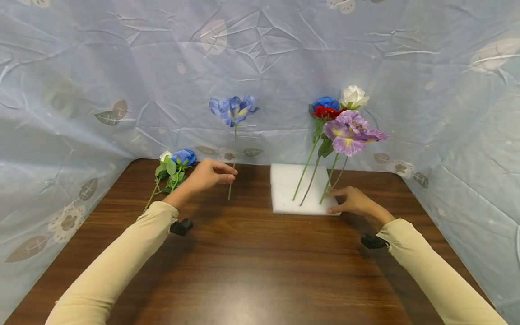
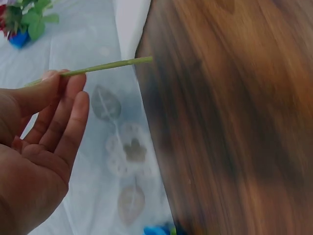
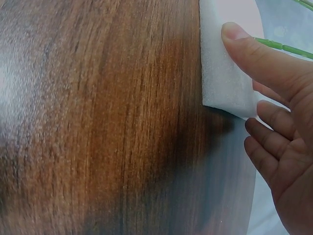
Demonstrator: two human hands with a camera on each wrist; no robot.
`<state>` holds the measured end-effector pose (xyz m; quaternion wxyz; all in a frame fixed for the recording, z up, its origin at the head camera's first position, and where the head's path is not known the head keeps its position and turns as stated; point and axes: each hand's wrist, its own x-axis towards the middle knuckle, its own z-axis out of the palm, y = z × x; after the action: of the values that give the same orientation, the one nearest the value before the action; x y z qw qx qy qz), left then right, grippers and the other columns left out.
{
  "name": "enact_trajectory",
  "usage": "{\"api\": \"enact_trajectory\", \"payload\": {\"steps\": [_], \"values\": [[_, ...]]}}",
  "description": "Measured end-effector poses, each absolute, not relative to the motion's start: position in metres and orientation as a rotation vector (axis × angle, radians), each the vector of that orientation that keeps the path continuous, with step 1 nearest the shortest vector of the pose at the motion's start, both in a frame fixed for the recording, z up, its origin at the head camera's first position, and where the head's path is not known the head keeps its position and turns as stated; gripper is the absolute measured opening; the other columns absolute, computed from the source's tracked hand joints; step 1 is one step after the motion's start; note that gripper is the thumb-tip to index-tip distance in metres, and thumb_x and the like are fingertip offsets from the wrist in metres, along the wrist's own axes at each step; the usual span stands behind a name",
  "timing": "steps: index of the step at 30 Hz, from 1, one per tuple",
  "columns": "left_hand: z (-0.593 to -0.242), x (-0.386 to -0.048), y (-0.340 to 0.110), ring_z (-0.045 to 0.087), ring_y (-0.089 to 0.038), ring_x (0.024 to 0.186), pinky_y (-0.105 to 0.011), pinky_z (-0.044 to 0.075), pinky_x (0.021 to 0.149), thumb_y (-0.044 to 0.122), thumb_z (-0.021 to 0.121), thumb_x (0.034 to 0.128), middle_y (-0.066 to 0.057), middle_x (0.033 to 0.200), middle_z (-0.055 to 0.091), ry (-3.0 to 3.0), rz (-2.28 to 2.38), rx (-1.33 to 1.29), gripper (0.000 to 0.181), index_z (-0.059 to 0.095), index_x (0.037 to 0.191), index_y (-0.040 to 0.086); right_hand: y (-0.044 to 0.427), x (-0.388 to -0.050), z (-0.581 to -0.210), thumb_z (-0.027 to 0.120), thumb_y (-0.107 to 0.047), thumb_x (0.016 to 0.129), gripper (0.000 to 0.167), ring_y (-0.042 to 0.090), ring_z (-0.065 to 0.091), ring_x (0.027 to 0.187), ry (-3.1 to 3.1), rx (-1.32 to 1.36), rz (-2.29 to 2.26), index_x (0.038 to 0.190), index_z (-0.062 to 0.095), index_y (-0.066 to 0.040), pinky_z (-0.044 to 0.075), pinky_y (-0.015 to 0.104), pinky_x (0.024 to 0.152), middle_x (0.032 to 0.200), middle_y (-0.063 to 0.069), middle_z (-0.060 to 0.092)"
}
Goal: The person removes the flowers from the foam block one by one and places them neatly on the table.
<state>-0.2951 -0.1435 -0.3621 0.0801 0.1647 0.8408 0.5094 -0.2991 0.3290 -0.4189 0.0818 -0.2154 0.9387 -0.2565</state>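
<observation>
My left hand (image 1: 211, 175) pinches the thin green stem (image 2: 110, 65) of a blue iris (image 1: 233, 110) between thumb and fingertips. The flower stands upright above the hand, and its bare lower stem end hangs below the fingers, left of a white foam block (image 1: 280, 192). At the block's right edge, my right hand (image 1: 352, 201) holds the corner, thumb (image 3: 244, 41) against the foam and index finger partly hidden behind it. A purple iris (image 1: 349, 131), a red flower (image 1: 325, 112), a blue rose (image 1: 327, 102) and a white rose (image 1: 353, 97) rise on stems from the foam.
Left of my left hand, a blue rose (image 1: 183, 156) and a white flower (image 1: 165, 155) with green leaves lie on the brown wooden table (image 1: 243, 253). A pale blue patterned cloth (image 1: 170, 67) hangs around the back and sides of the table.
</observation>
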Motion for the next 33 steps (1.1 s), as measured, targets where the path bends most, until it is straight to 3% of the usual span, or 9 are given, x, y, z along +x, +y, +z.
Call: {"api": "enact_trajectory", "payload": {"steps": [11, 33], "values": [[-0.355, -0.288, -0.195, 0.075, -0.036, 0.098, -0.031, 0.064, 0.077, 0.007, 0.069, 0.097, -0.024, 0.111, 0.075, 2.572, 1.315, 0.469, 0.023, 0.074, 0.116, -0.004, 0.33, -0.3, -0.419, 0.09, -0.033, 0.077, 0.058, 0.05, 0.051, 0.134, 2.796, -0.645, -0.775, 0.124, 0.073, -0.003, 0.042, 0.064, 0.11, 0.14, 0.028, 0.056], [-0.363, -0.277, -0.257, 0.077, -0.028, 0.088, -0.046, 0.064, 0.082, 0.006, 0.07, 0.0952, -0.023, 0.113, 0.075, 2.459, 1.213, 0.295, 0.032, 0.067, 0.121, -0.014, 0.33, -0.303, -0.422, 0.09, -0.033, 0.077, 0.057, 0.049, 0.051, 0.133, 2.805, -0.647, -0.759, 0.122, 0.074, -0.002, 0.042, 0.063, 0.11, 0.14, 0.027, 0.056]]}}
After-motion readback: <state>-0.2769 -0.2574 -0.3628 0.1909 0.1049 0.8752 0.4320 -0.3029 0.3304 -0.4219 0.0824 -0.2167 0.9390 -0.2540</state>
